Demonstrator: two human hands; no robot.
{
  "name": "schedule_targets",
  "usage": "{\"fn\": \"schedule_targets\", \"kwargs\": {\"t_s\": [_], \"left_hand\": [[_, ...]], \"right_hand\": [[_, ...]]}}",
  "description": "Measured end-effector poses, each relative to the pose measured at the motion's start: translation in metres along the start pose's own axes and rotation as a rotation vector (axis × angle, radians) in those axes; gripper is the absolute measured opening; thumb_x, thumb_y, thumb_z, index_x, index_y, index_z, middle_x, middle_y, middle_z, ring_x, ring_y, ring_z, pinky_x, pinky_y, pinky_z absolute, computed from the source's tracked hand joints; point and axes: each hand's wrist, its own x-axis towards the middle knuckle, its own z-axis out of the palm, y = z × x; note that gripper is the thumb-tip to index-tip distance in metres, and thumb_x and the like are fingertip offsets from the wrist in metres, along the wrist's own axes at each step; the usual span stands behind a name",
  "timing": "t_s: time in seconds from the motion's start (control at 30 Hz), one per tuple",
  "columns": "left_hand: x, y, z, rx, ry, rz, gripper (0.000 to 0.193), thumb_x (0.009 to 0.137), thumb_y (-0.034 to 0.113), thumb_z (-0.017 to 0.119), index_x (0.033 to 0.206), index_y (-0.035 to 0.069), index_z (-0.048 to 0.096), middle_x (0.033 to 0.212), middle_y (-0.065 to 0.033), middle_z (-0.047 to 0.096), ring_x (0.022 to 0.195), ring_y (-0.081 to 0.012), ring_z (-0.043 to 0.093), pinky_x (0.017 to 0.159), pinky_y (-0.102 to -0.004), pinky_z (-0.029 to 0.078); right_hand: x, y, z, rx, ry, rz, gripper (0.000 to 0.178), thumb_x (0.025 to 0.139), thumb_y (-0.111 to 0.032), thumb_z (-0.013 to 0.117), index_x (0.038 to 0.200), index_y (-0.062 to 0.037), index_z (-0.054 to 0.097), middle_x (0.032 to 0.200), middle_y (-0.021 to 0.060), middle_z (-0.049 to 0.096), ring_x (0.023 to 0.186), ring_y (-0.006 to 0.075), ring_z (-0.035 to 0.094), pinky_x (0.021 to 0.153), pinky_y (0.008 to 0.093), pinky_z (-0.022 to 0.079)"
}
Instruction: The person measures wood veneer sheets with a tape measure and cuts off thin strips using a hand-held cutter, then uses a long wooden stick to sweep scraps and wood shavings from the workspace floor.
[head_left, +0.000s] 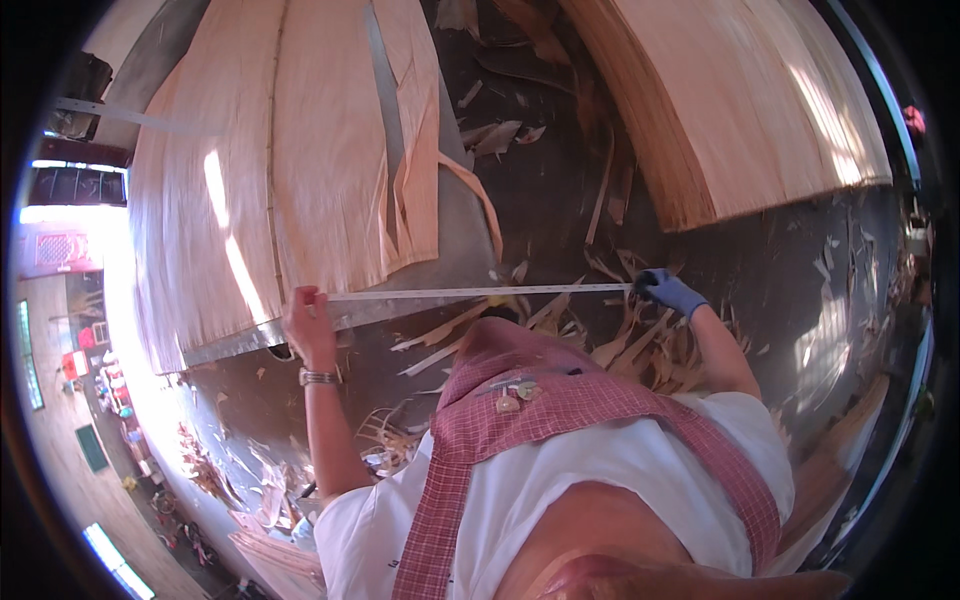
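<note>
My left hand (311,330) is bare, with a metal-banded watch (317,377) on the wrist. Its fingers are closed at one end of a long, thin white measuring strip (480,292) with evenly spaced marks. At the other end, my right hand (672,291), in a blue and dark glove, grips the strip too. It stretches straight and nearly level between them, in front of my body. Just beyond my left hand lies a broad sheet of pale wood veneer (330,170) on a grey metal surface (365,308). Narrow torn veneer pieces (415,190) lie along its right side.
A thick stack of veneer sheets (760,110) stands at the far right. Veneer scraps (650,350) litter the dark floor (545,190) around me and between the two veneer piles. At the far left, a bright opening shows shelves and goods (110,390).
</note>
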Motion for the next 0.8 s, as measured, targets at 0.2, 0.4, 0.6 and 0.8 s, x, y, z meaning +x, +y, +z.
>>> {"fn": "schedule_targets", "kwargs": {"t_s": [0.2, 0.4, 0.6, 0.8], "left_hand": [[0.007, 0.11, 0.095, -0.093, -0.172, 0.204, 0.012, 0.082, 0.011, 0.063, 0.093, 0.008, 0.067, 0.084, -0.0111, 0.068, 0.079, -0.0303, 0.064, 0.072, -0.042, 0.05], [0.024, 0.271, 0.16, -0.61, -0.707, 0.164, 0.016, 0.08, 0.009, 0.069, 0.095, 0.004, 0.068, 0.08, -0.0089, 0.069, 0.072, -0.0163, 0.066, 0.066, -0.0308, 0.05], [0.068, 0.297, 0.173, -0.797, -0.497, -0.169, 0.029, 0.082, 0.023, 0.073, 0.099, 0.002, 0.063, 0.081, -0.0123, 0.066, 0.075, -0.0285, 0.065, 0.07, -0.0377, 0.052], [0.044, 0.259, 0.236, 0.01, -0.146, -0.613, 0.04, 0.077, 0.038, 0.077, 0.087, 0.004, 0.057, 0.092, -0.0141, 0.06, 0.081, -0.0363, 0.062, 0.071, -0.0456, 0.05]], "right_hand": [[0.094, -0.027, -0.078, -1.197, 0.181, 0.266, 0.026, 0.086, -0.01, 0.052, 0.11, -0.0087, 0.06, 0.111, 0.0151, 0.061, 0.104, 0.0277, 0.062, 0.087, 0.0478, 0.05], [0.123, -0.261, -0.054, 0.343, -0.311, -0.573, 0.042, 0.091, -0.017, 0.06, 0.132, -0.0126, 0.053, 0.118, 0.0103, 0.062, 0.108, 0.0236, 0.059, 0.095, 0.0355, 0.047], [0.201, -0.305, -0.116, -0.248, -0.534, -0.617, 0.025, 0.089, -0.016, 0.059, 0.113, -0.0089, 0.062, 0.094, 0.0095, 0.068, 0.081, 0.0275, 0.065, 0.076, 0.0387, 0.051], [0.291, -0.345, -0.15, -0.522, -0.342, -0.786, 0.024, 0.085, -0.012, 0.06, 0.108, -0.0061, 0.061, 0.097, 0.0169, 0.066, 0.094, 0.0367, 0.064, 0.082, 0.0393, 0.05]]}}
